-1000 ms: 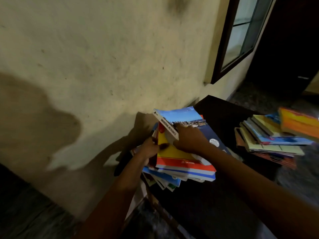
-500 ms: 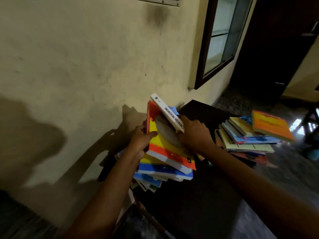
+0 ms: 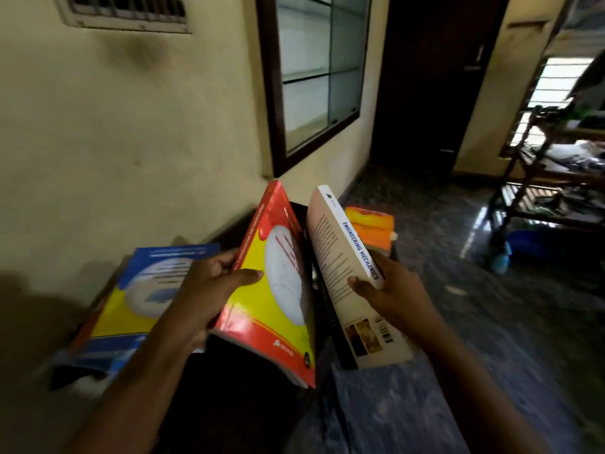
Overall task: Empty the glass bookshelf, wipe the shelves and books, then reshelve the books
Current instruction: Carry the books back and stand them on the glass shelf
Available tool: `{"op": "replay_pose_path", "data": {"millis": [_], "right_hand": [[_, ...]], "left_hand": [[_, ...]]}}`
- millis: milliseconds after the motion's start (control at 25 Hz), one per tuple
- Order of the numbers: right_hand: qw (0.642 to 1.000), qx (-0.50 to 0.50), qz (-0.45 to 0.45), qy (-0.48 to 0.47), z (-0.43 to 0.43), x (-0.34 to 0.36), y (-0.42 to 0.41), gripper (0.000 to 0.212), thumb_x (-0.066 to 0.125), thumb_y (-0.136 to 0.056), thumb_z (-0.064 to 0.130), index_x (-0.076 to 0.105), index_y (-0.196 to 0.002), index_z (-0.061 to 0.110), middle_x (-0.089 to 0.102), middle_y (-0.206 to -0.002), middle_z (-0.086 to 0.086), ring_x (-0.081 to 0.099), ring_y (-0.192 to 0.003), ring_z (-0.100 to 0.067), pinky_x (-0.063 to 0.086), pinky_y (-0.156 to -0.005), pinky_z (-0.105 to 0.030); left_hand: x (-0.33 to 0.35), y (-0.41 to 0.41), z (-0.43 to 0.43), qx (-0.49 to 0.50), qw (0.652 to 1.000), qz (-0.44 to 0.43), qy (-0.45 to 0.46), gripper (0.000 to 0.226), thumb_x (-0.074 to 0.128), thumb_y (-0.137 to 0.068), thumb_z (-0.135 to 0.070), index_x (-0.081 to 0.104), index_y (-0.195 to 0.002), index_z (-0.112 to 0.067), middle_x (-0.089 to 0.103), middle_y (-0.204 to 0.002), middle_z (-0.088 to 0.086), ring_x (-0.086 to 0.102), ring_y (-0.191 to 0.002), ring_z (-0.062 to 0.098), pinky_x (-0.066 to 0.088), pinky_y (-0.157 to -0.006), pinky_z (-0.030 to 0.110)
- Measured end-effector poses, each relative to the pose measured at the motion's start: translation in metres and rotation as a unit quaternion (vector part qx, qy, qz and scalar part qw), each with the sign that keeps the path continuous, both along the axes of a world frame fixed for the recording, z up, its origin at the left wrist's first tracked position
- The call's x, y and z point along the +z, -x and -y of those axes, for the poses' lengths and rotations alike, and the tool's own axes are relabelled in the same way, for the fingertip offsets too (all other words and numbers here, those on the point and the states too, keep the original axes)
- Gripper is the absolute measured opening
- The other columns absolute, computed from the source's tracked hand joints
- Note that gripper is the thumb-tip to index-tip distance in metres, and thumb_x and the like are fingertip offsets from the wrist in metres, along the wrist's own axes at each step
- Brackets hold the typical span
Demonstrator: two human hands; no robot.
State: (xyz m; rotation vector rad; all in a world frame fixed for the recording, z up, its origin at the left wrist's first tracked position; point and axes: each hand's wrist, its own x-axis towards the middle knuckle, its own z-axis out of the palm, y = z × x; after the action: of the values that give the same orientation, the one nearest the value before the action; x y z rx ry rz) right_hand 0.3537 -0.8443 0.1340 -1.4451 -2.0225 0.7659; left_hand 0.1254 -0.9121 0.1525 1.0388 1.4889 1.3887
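Note:
My left hand (image 3: 209,290) grips a red and yellow book (image 3: 278,290) by its spine edge and holds it tilted up. My right hand (image 3: 389,290) holds a white book (image 3: 343,273) whose spine reads ENGINEERING MECHANICS, lifted upright beside the red one. Under my left arm a blue and yellow book (image 3: 137,290) tops a stack on the dark table (image 3: 248,404). An orange book (image 3: 370,227) tops a second stack behind the lifted books. The glass bookshelf (image 3: 314,70) is set in the wall above, and its visible shelves hold nothing.
A dark door (image 3: 429,77) stands right of the bookshelf. A metal rack (image 3: 550,178) with clutter is at the far right by a barred window (image 3: 553,93). A blue object (image 3: 501,260) lies on the glossy dark floor (image 3: 458,290). A vent (image 3: 127,9) sits high on the wall.
Both hands have lifted their books off the stack and drawn them apart. The view has swung up and right, showing more of the bookshelf, the door and the room.

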Motion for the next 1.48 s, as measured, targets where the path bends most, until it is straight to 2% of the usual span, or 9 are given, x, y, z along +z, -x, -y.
{"op": "replay_pose_path", "data": {"millis": [320,400,520,680,840,1120,1240,1360,1480], "right_hand": [[0.984,-0.163,0.012,0.075,-0.01,-0.036,-0.211,0.052,0.059,-0.089,0.03,0.041,-0.137,0.026,0.062,-0.119,-0.003,0.062,-0.089,-0.016,0.051,-0.074,-0.026],[0.974,-0.202,0.011,0.103,-0.014,-0.055,-0.244,0.051,0.059,-0.089,0.029,0.041,-0.137,0.024,0.062,-0.118,-0.004,0.058,-0.08,-0.011,0.05,-0.067,-0.022],[0.95,-0.276,0.007,0.148,-0.033,-0.088,-0.295,0.052,0.058,-0.09,0.028,0.039,-0.138,0.023,0.062,-0.118,-0.006,0.061,-0.08,-0.012,0.055,-0.069,-0.028],[0.927,-0.316,0.045,0.198,-0.091,-0.129,-0.353,0.056,0.056,-0.091,0.029,0.033,-0.141,0.029,0.06,-0.123,-0.006,0.06,-0.081,-0.011,0.05,-0.059,-0.019],[0.909,-0.332,0.068,0.244,-0.181,-0.153,-0.403,0.055,0.056,-0.091,0.028,0.034,-0.141,0.029,0.06,-0.124,-0.006,0.065,-0.093,-0.018,0.056,-0.076,-0.031],[0.911,-0.289,0.113,0.272,-0.339,-0.171,-0.468,0.052,0.056,-0.091,0.029,0.037,-0.139,0.029,0.06,-0.125,-0.004,0.065,-0.084,-0.012,0.053,-0.065,-0.018],[0.927,-0.242,0.119,0.261,-0.429,-0.176,-0.478,0.051,0.055,-0.092,0.027,0.037,-0.139,0.027,0.059,-0.125,-0.006,0.063,-0.084,-0.012,0.051,-0.063,-0.016],[0.946,-0.169,0.112,0.254,-0.533,-0.178,-0.48,0.05,0.054,-0.092,0.028,0.037,-0.138,0.026,0.059,-0.123,-0.007,0.064,-0.077,-0.01,0.053,-0.057,-0.017],[0.969,-0.053,0.12,0.211,-0.641,-0.169,-0.467,0.052,0.053,-0.093,0.028,0.033,-0.141,0.026,0.058,-0.125,-0.007,0.065,-0.08,-0.012,0.05,-0.057,-0.013]], "left_hand": [[-0.036,-0.198,-0.077,-0.165,0.985,-0.048,0.009,0.029,0.06,-0.08,0.011,0.068,-0.092,-0.014,0.073,-0.073,-0.004,0.067,-0.061,0.011,0.054,-0.059,0.023],[-0.057,-0.236,-0.103,-0.189,0.978,-0.093,0.01,0.027,0.069,-0.074,-0.002,0.068,-0.098,-0.014,0.072,-0.079,-0.002,0.067,-0.067,0.015,0.053,-0.068,0.029],[-0.093,-0.292,-0.153,-0.203,0.953,-0.223,0.006,0.048,0.061,-0.059,-0.028,0.069,-0.106,-0.019,0.073,-0.086,0.001,0.068,-0.079,0.02,0.052,-0.078,0.035],[-0.148,-0.346,-0.236,-0.223,0.926,-0.305,0.016,0.051,0.059,-0.067,-0.033,0.067,-0.114,-0.014,0.072,-0.099,0.009,0.067,-0.095,0.025,0.05,-0.086,0.038],[-0.191,-0.375,-0.327,-0.224,0.911,-0.343,0.05,0.063,0.049,-0.066,-0.04,0.063,-0.12,-0.013,0.07,-0.108,0.013,0.064,-0.102,0.031,0.048,-0.087,0.037],[-0.223,-0.393,-0.471,-0.201,0.902,-0.364,0.112,0.044,0.056,-0.093,-0.024,0.049,-0.134,-0.009,0.057,-0.13,0.015,0.053,-0.12,0.032,0.039,-0.094,0.036],[-0.223,-0.401,-0.524,-0.164,0.91,-0.362,0.122,0.057,0.043,-0.087,-0.042,0.049,-0.134,-0.009,0.058,-0.128,0.016,0.055,-0.117,0.034,0.04,-0.093,0.038],[-0.221,-0.407,-0.585,-0.078,0.93,-0.334,0.129,0.068,0.039,-0.072,-0.042,0.051,-0.132,-0.011,0.063,-0.121,0.019,0.058,-0.111,0.037,0.044,-0.09,0.04],[-0.205,-0.411,-0.644,0.042,0.935,-0.324,0.136,0.06,0.044,-0.079,-0.036,0.052,-0.132,-0.009,0.06,-0.123,0.021,0.057,-0.112,0.039,0.043,-0.088,0.039]]}}
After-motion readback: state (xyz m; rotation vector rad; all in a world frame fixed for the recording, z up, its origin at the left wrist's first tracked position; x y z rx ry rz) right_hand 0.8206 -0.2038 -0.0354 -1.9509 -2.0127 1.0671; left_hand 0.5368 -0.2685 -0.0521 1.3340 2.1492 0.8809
